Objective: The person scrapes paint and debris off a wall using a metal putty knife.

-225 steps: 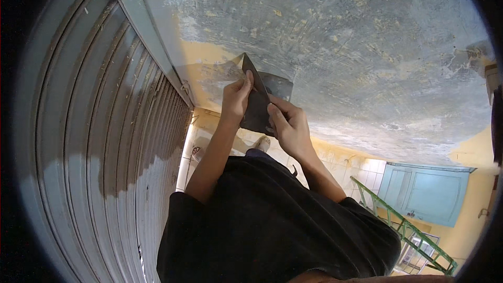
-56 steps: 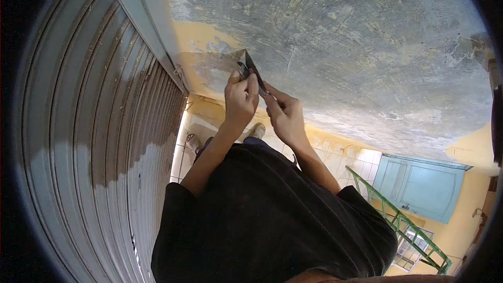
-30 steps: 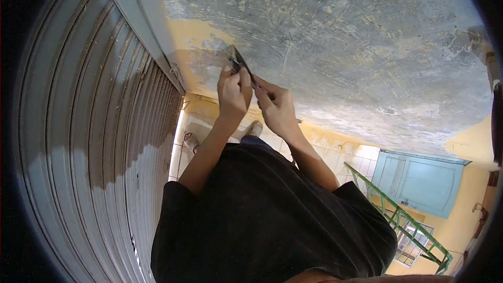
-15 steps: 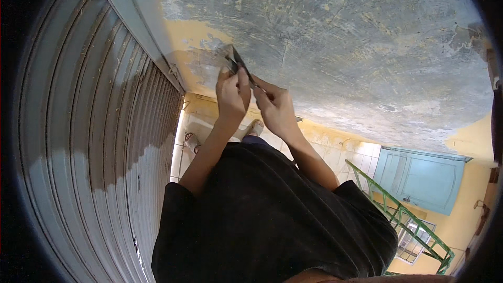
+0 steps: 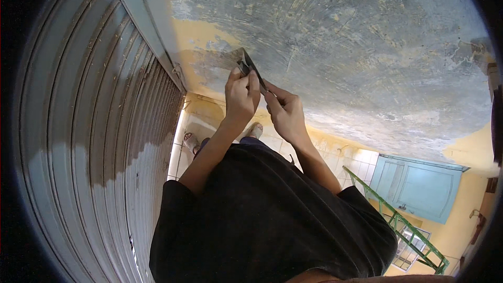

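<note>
A flat dark metal trowel (image 5: 254, 72) is held up in front of the wall, its long blade seen nearly edge-on. My left hand (image 5: 241, 98) is closed around its dark grip, which the fingers mostly cover. My right hand (image 5: 288, 117) pinches the blade's lower end between thumb and fingers. The trowel's far tip lies close to the wall (image 5: 335, 52), near a patch of bare yellow paint; I cannot tell whether it touches. Grey, streaky skim coat covers most of this wall, with yellow showing through.
A grey ribbed metal shutter (image 5: 99, 126) runs along the left, with a frame post (image 5: 146, 26) beside the wall. Below are white floor tiles (image 5: 335, 152) and my sandalled feet (image 5: 255, 130). A green metal railing (image 5: 390, 209) and a light-blue door (image 5: 419, 188) stand at right.
Both hands and the trowel have shifted slightly right and downward in view, the picture itself moving a little too. Both hands keep their hold.
</note>
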Available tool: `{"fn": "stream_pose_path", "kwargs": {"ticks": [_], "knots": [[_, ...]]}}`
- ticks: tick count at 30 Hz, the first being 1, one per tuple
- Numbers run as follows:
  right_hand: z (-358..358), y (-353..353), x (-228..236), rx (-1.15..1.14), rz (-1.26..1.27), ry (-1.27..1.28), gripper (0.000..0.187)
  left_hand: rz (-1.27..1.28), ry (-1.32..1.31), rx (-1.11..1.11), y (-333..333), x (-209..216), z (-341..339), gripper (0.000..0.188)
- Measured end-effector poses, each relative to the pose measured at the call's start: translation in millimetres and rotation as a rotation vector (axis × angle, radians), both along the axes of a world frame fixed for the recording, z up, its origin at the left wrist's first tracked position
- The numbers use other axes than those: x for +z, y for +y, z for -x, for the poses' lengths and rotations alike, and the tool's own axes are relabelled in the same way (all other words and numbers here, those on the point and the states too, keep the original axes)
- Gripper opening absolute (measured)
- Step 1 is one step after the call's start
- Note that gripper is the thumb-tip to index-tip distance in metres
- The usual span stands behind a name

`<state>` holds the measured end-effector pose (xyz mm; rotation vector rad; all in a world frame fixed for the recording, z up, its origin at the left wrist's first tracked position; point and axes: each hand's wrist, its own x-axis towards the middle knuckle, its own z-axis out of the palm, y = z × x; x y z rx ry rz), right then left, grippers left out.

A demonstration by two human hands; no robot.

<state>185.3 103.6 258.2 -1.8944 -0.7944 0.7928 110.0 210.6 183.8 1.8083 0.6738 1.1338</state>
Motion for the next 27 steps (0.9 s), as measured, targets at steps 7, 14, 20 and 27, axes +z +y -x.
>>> {"fn": "stream_pose_path", "kwargs": {"ticks": [7, 14, 20, 27], "knots": [[-3.3, 22.3, -18.6, 0.155, -0.014, -0.173, 0.036, -0.025, 0.061, 0.106, 17.8, -17.5, 16.9, 0.037], [-46.3, -33.5, -20.6, 0.084, 0.163, 0.249, 0.037, 0.313, 0.131, 0.388, 2.7, -31.9, 33.9, 0.022], [-72.3, -66.0, -37.4, 0.154, 0.315, 0.291, 0.036, 0.255, 0.029, 0.613, 9.1, -52.8, 28.5, 0.068], [-133.3, -87.5, -54.8, 0.518, 0.289, 0.219, 0.039, 0.426, 0.132, 0.731, 9.0, -39.5, -22.9, 0.029]]}}
